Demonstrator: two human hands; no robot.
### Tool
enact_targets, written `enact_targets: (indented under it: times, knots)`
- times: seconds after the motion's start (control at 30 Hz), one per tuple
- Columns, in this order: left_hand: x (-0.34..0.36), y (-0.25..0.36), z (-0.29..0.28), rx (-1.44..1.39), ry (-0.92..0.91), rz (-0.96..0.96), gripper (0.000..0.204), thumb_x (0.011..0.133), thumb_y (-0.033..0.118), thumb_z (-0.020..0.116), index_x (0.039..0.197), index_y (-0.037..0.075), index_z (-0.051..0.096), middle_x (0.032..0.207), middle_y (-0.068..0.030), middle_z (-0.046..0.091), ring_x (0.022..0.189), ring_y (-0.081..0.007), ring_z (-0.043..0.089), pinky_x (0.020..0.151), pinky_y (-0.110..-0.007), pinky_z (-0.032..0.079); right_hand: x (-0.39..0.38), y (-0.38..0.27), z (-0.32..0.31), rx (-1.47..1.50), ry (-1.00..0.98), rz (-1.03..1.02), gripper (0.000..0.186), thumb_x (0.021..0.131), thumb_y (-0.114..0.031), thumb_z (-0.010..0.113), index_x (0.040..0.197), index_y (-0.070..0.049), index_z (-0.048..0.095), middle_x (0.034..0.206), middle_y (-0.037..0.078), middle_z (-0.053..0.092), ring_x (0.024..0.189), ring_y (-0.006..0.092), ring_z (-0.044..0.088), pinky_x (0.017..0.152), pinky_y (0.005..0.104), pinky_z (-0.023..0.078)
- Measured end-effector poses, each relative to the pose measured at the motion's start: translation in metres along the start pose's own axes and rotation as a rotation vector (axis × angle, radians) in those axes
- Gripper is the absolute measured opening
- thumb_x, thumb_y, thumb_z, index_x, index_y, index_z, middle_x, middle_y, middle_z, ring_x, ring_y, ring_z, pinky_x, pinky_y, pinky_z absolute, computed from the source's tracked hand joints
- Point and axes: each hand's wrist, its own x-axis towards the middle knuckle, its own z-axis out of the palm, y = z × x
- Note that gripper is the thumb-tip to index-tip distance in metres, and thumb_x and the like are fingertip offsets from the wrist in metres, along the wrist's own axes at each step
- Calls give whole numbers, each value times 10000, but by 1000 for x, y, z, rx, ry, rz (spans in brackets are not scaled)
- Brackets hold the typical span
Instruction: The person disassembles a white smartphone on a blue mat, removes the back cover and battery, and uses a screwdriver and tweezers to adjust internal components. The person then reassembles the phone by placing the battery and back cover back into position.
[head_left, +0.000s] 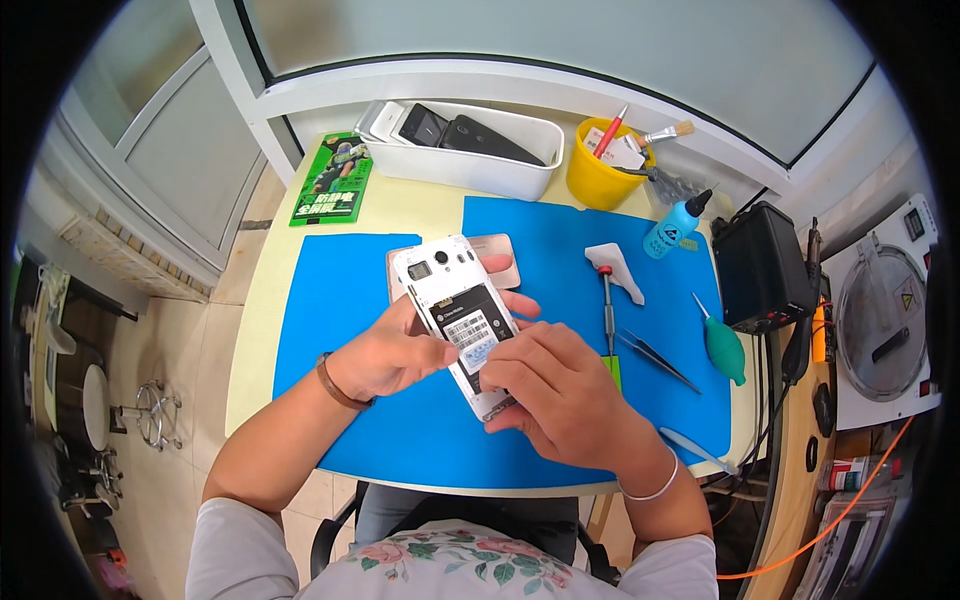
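Observation:
A white smartphone point(430, 280) with its back off is held tilted above the blue mat. Its black battery point(465, 320) shows, with white labels on it. My left hand point(395, 350) is closed around the phone, its thumb on the left edge and fingers showing past the right one. Over the phone's lower right side my right hand point(550, 385) is closed, with bent fingers pressed to the battery area and bottom edge. Whether those fingertips hold a small part is hidden. Behind the phone a pale pink, flat, rounded cover point(497, 246) lies partly hidden on the mat.
Right of my hands lie a screwdriver point(609, 315), white tissue point(617, 272), tweezers point(660, 362), a green air blower point(724, 350) and a blue bottle point(676, 228). A white bin point(465, 172) of phones and a yellow cup point(597, 180) stand behind the blue mat point(340, 290).

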Motion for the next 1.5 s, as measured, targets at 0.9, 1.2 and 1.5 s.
enact_targets:
  times: [0.9, 1.2, 1.5]
  knots:
    - [-2, -38, 2, 436, 379, -78, 928, 1050, 851, 245, 1342, 54, 621, 1167, -95, 734, 1035, -172, 763, 870, -306, 659, -2, 4, 12, 131, -277, 46, 295, 698, -103, 861, 922, -72, 672, 960, 96, 688, 982, 282, 674, 766, 385, 582]
    - [-1, -32, 3, 411, 349, -131, 942, 1043, 859, 229, 1304, 57, 649, 1131, -100, 749, 991, -171, 782, 847, -293, 672, 0, 6, 6, 199, -300, 71, 317, 692, -130, 885, 930, -95, 679, 951, 80, 688, 961, 278, 679, 730, 392, 580]
    - [6, -22, 13, 89, 239, 30, 879, 1082, 795, 207, 1462, 79, 546, 1314, -140, 723, 1064, -217, 783, 823, -327, 694, -3, 7, 9, 159, -13, -41, 268, 709, -151, 921, 890, -143, 723, 983, 47, 752, 926, 240, 711, 710, 344, 560]
